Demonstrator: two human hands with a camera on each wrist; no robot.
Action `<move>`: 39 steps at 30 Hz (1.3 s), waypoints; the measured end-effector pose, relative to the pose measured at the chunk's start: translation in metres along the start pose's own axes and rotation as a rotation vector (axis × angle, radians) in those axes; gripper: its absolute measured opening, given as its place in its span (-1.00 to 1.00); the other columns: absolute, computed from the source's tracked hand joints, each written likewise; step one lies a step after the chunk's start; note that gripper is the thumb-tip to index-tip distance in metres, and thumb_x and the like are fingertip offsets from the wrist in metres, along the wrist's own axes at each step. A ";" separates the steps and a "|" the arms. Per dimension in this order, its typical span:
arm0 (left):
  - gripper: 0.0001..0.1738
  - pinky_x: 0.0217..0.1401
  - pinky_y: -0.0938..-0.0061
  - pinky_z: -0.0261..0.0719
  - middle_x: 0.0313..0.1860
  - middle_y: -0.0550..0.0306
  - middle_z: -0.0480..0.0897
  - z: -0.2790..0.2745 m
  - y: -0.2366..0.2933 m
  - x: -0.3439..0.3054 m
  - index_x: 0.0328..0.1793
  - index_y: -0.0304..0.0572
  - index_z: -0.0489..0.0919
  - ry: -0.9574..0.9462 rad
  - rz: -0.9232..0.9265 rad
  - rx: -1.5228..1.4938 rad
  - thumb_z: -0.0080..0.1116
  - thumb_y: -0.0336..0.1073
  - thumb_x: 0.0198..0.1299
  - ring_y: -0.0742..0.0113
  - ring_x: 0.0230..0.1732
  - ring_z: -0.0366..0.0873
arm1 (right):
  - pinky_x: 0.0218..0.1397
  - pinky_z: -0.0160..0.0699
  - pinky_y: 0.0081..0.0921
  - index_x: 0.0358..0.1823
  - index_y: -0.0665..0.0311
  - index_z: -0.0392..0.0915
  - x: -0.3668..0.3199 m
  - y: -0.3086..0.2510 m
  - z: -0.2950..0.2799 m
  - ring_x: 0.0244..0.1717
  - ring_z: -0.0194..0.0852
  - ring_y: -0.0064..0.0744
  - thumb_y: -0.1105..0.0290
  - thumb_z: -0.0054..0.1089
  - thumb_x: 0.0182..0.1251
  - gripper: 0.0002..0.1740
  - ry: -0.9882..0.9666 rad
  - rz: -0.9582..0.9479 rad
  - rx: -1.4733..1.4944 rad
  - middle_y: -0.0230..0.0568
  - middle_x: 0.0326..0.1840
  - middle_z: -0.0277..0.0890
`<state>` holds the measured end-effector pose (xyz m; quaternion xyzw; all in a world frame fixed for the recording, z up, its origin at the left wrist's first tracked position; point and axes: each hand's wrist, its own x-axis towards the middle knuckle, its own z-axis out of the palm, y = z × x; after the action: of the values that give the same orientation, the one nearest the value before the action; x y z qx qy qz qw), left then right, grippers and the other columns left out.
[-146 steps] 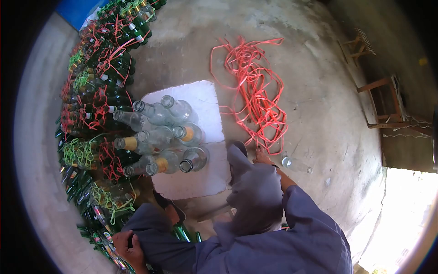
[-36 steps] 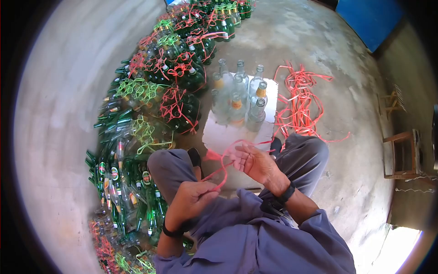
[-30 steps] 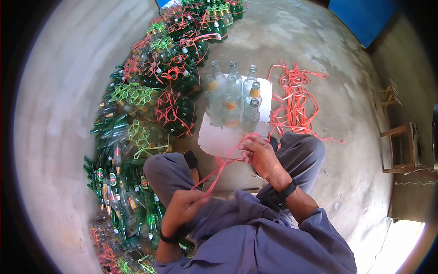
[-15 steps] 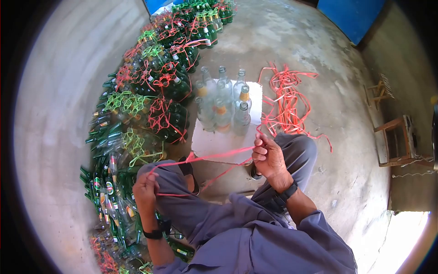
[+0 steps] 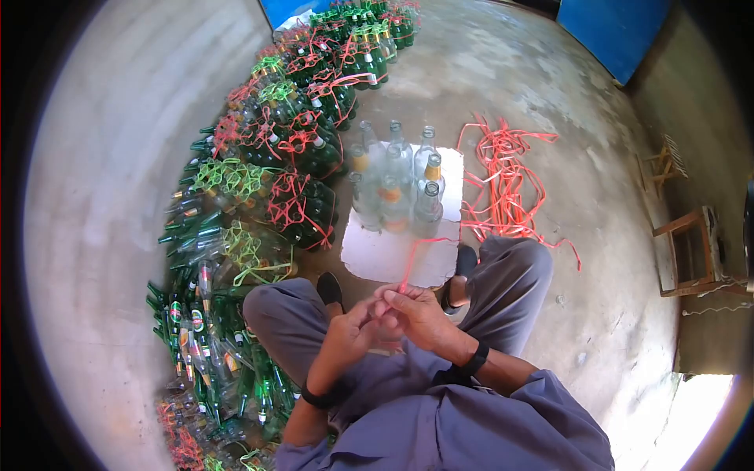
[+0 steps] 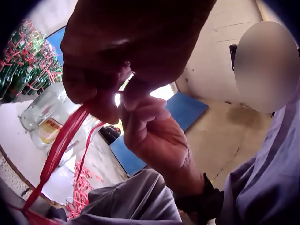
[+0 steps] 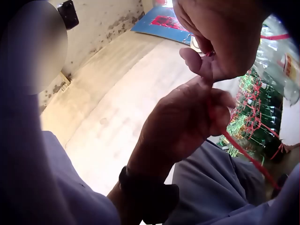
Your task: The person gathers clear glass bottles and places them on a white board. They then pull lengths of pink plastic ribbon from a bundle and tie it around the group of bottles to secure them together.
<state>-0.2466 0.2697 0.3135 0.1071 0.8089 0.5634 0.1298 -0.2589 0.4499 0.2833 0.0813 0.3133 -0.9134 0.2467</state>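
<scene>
In the head view both hands meet above the lap. The left hand (image 5: 344,342) has its fingertips against the fingers of the right hand (image 5: 424,320), and both pinch a red plastic strip (image 5: 407,265). A length of it rises from the fingers over the white board (image 5: 369,253). The left wrist view shows the left hand (image 6: 131,42) close up, with the flat red strip (image 6: 62,143) hanging below it. In the right wrist view, strip (image 7: 247,157) trails from beneath the joined fingers. Exactly how it lies between the fingertips is hidden.
Clear glass bottles (image 5: 428,206) stand grouped on the board. Loose red strips (image 5: 506,184) lie on the floor to its right. Along the left, many green bottles (image 5: 302,208) are bundled with red and green strips. A wooden frame (image 5: 695,255) stands far right.
The left hand has moved right and the right hand left and down, bringing them together. The strip stretched between them half a second ago is gathered at their fingertips. The head view has shifted slightly.
</scene>
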 end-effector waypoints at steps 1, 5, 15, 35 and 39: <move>-0.74 -0.35 0.54 0.48 -0.36 0.19 0.64 -0.001 0.002 0.000 0.10 -0.35 0.59 -0.056 -0.014 0.125 0.11 -0.41 0.33 0.55 -0.42 0.51 | -0.40 0.43 -0.61 0.00 0.37 0.57 -0.001 -0.004 -0.001 -0.46 0.45 -0.58 0.33 0.08 0.50 -0.75 0.043 0.008 -0.027 -0.27 -0.32 0.62; -0.79 -0.48 0.58 0.34 -0.57 0.28 0.52 -0.023 -0.008 -0.006 -0.01 -0.32 0.63 0.046 -0.039 0.064 0.04 -0.39 0.38 0.62 -0.54 0.37 | -0.46 0.33 -0.62 0.06 0.39 0.50 0.008 -0.022 -0.033 -0.49 0.37 -0.60 0.34 0.05 0.51 -0.73 0.166 -0.025 0.035 -0.26 -0.29 0.58; -0.68 -0.34 0.60 0.42 -0.33 0.26 0.65 -0.100 -0.025 -0.009 0.18 -0.30 0.59 0.483 -0.162 -0.074 0.09 -0.43 0.31 0.53 -0.48 0.38 | -0.54 0.24 -0.67 -0.04 0.34 0.44 0.003 -0.073 -0.080 -0.54 0.27 -0.62 0.31 0.03 0.50 -0.78 0.316 -0.327 0.202 -0.29 -0.37 0.48; -0.71 -0.33 0.66 0.44 -0.43 0.19 0.61 0.011 0.002 0.011 0.15 -0.35 0.56 0.084 -0.162 -0.355 -0.01 -0.33 0.45 0.54 -0.42 0.52 | -0.26 0.60 -0.21 -0.12 0.39 0.58 -0.016 0.030 -0.018 -0.34 0.63 -0.11 0.44 0.12 0.22 -0.76 -0.489 -0.331 -1.626 -0.08 -0.34 0.58; -0.73 -0.49 0.70 0.24 -0.61 0.36 0.45 -0.015 0.007 0.004 0.10 -0.32 0.61 0.142 -0.169 -0.357 -0.03 -0.33 0.46 0.66 -0.58 0.31 | -0.30 0.61 -0.30 0.04 0.35 0.55 -0.034 -0.012 -0.016 -0.39 0.64 -0.19 0.43 0.26 0.22 -0.65 -0.185 -0.492 -1.425 -0.06 -0.24 0.61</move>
<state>-0.2548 0.2597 0.3248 -0.0260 0.7094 0.6910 0.1361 -0.2358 0.4818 0.2874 -0.2467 0.8146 -0.5221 0.0541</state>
